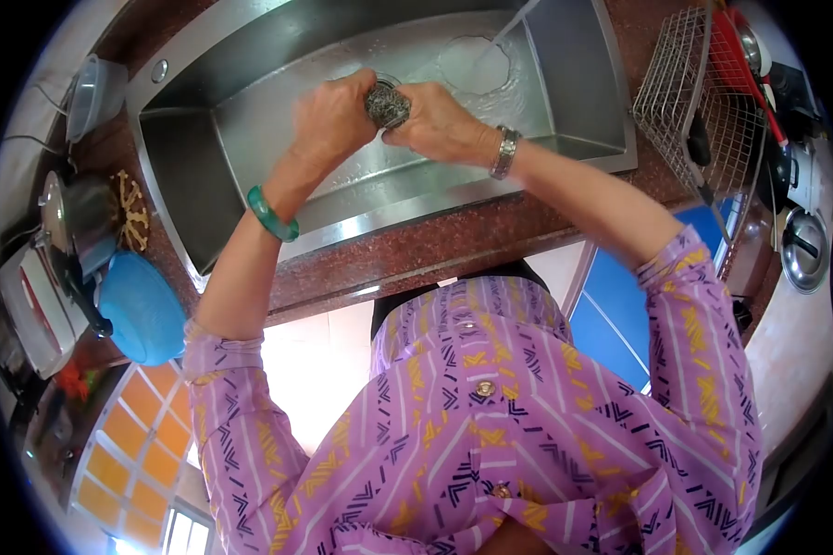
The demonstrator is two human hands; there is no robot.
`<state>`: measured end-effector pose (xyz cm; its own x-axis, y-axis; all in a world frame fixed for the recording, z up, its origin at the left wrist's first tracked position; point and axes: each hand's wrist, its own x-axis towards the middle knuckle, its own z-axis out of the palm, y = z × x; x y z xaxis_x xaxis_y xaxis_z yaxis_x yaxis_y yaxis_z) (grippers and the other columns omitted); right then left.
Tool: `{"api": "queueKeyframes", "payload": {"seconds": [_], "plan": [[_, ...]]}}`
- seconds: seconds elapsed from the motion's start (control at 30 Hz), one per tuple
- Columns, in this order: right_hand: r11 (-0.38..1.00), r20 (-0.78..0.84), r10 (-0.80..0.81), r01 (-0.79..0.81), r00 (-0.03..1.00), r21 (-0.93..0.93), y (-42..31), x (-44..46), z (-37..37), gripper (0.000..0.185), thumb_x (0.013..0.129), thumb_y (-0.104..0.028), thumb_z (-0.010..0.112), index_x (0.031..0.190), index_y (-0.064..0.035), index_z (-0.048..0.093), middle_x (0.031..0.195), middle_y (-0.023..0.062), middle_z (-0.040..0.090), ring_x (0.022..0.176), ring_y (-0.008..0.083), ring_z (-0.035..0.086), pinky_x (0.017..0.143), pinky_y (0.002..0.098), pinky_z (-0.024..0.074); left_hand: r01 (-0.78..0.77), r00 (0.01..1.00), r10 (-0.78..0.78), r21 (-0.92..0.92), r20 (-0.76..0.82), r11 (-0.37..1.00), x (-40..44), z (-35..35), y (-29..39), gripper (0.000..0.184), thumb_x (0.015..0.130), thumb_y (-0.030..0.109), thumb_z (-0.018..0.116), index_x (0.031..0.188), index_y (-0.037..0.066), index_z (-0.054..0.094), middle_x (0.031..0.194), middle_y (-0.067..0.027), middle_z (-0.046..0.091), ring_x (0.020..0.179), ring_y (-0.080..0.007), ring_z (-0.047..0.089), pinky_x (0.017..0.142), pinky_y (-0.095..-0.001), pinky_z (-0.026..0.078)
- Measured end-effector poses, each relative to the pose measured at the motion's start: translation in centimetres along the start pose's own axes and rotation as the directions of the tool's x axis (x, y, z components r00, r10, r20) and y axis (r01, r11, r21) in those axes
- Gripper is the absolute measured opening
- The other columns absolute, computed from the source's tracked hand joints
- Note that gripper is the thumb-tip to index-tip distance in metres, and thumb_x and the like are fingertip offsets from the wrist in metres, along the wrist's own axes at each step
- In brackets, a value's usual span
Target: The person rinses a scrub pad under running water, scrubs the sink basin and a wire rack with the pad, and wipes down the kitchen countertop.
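- From my end, the grey wiry wad (pixel 388 108) sat right between the two sets of fingers, held up above the sink (pixel 259 111). Looked like a scourer to me, couldn't swear to it.
- Right hand (pixel 438 120): fingers wrapped around the wad's right side, thumb underneath, gripping it. Left hand (pixel 329 120): fingers curled in and clamped on its left side. Tips were tucked away and that hand was blurry, so no idea how deep the grip went.
- Just past the wad, between the fingers, there was a small round rim (pixel 386 80). Couldn't tell if it was a separate piece.
- How I'd have played it: scrub-and-twist looked like the step in hand, so one hand steady, the other turning, with even pressure. Wet wire probably slips and pricks, so pads rather than tips.
- The water stream (pixel 514 30) came down beyond the right fingers and off to their right, well apart from the wad. A rinse would've meant reaching that way.
- Things in the way: not much by the fingers. The green bangle (pixel 270 215) and the metal wristband (pixel 503 153) were what I'd watch near the sink's front edge.
- Further out, well right of the right fingers: wire basket (pixel 680 116) and pot lid (pixel 804 245). Well left of the left fingers: clear tub (pixel 97 97), trivet (pixel 130 213) and blue bowl (pixel 143 310).
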<state>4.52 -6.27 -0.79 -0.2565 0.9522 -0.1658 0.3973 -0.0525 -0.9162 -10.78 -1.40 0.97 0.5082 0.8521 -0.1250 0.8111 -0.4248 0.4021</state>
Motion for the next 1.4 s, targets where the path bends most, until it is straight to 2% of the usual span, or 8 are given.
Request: {"api": "queueKeyframes", "payload": {"seconds": [0.13, 0.4, 0.53, 0.6, 0.77, 1.03, 1.2, 1.4], "plan": [[0.852, 0.044, 0.254, -0.245, 0.966, 0.462, -1.9, -1.4, 0.7, 0.017, 0.072, -0.007, 0.066, 0.069, -0.0004, 0.051, 0.056, 0.0008, 0.050, 0.046, 0.0102, 0.046, 0.044, 0.0285, 0.0382, -0.167, 0.969, 0.187, 0.126, -0.164, 0.978, 1.2, 1.4, -1.0, 0.018, 0.071, 0.025, 0.065, 0.079, 0.013, 0.055, 0.068, -0.0100, 0.062, 0.066, -0.0330, 0.062, 0.053, -0.0428, 0.047], [-0.145, 0.395, 0.277, -0.369, 0.876, 0.918, -0.9, -2.6, 2.1, 0.017, 0.073, -0.010, 0.068, 0.074, -0.0048, 0.052, 0.053, -0.0014, 0.044, 0.040, 0.0059, 0.036, 0.038, 0.0248, 0.0264, -0.428, 0.846, 0.391, -0.024, -0.362, 0.903, 3.1, 4.2, -1.7, 0.015, 0.067, 0.014, 0.064, 0.077, 0.012, 0.053, 0.066, -0.0085, 0.057, 0.063, -0.0297, 0.059, 0.054, -0.0391, 0.046], [0.457, 0.298, 0.448, -0.502, 0.843, 0.734, 2.3, -3.8, -0.5, 0.022, 0.072, -0.014, 0.072, 0.083, -0.0035, 0.056, 0.064, 0.0020, 0.054, 0.051, 0.0095, 0.050, 0.046, 0.0259, 0.0383, -0.459, 0.847, 0.450, 0.037, -0.283, 0.888, 1.9, 2.8, -0.6, 0.024, 0.065, 0.011, 0.068, 0.084, 0.007, 0.055, 0.080, -0.0143, 0.056, 0.076, -0.0321, 0.057, 0.064, -0.0360, 0.047], [0.904, -0.203, 0.289, -0.196, 0.936, 0.381, 4.3, -4.9, -1.5, 0.043, 0.072, -0.021, 0.074, 0.103, 0.0016, 0.056, 0.079, 0.0065, 0.061, 0.062, 0.0115, 0.056, 0.053, 0.0270, 0.0447, -0.459, 0.882, 0.414, -0.213, -0.226, 0.863, 0.9, 1.0, -0.5, 0.027, 0.069, 0.010, 0.069, 0.092, 0.004, 0.056, 0.087, -0.0119, 0.058, 0.080, -0.0271, 0.059, 0.069, -0.0340, 0.047], [0.924, -0.338, 0.319, -0.212, 0.885, 0.319, 4.5, -7.6, -6.1, 0.054, 0.077, -0.033, 0.070, 0.114, 0.0022, 0.052, 0.088, 0.0070, 0.062, 0.067, 0.0114, 0.058, 0.055, 0.0266, 0.0467, -0.103, 0.917, -0.210, -0.711, -0.339, 0.696, 3.0, -4.4, -2.9, 0.028, 0.090, 0.029, 0.058, 0.098, 0.003, 0.058, 0.085, -0.0028, 0.061, 0.077, -0.0084, 0.054, 0.067, -0.0246, 0.042], [0.708, -0.478, 0.544, -0.072, 0.690, 0.702, 2.6, -9.9, -10.6, 0.024, 0.084, -0.023, 0.055, 0.099, -0.0038, 0.055, 0.076, 0.0027, 0.057, 0.049, 0.0096, 0.050, 0.038, 0.0235, 0.0363, -0.192, 0.885, -0.162, -0.660, -0.436, 0.726, 6.3, -7.6, -3.5, 0.036, 0.092, 0.033, 0.056, 0.075, 0.003, 0.066, 0.066, -0.0014, 0.062, 0.061, -0.0062, 0.053, 0.057, -0.0204, 0.039], [0.735, -0.477, 0.480, -0.040, 0.736, 0.677, 4.4, -12.4, -11.3, 0.024, 0.073, -0.006, 0.065, 0.096, -0.0007, 0.059, 0.082, 0.0018, 0.059, 0.074, 0.0097, 0.055, 0.068, 0.0239, 0.0443, -0.146, 0.875, -0.228, -0.681, -0.427, 0.718, 7.3, -8.1, -2.3, 0.035, 0.090, 0.034, 0.059, 0.070, 0.005, 0.065, 0.064, -0.0011, 0.061, 0.060, -0.0065, 0.054, 0.052, -0.0208, 0.038], [0.681, -0.446, 0.494, -0.013, 0.746, 0.732, 2.7, -14.0, -11.6, 0.019, 0.078, -0.010, 0.065, 0.093, -0.0001, 0.058, 0.078, 0.0018, 0.060, 0.070, 0.0088, 0.056, 0.063, 0.0235, 0.0471, -0.079, 0.936, -0.220, -0.772, -0.275, 0.631, 6.3, -3.2, -0.8, 0.026, 0.088, 0.031, 0.062, 0.090, 0.006, 0.062, 0.075, -0.0020, 0.062, 0.063, -0.0090, 0.059, 0.054, -0.0209, 0.041]]}}
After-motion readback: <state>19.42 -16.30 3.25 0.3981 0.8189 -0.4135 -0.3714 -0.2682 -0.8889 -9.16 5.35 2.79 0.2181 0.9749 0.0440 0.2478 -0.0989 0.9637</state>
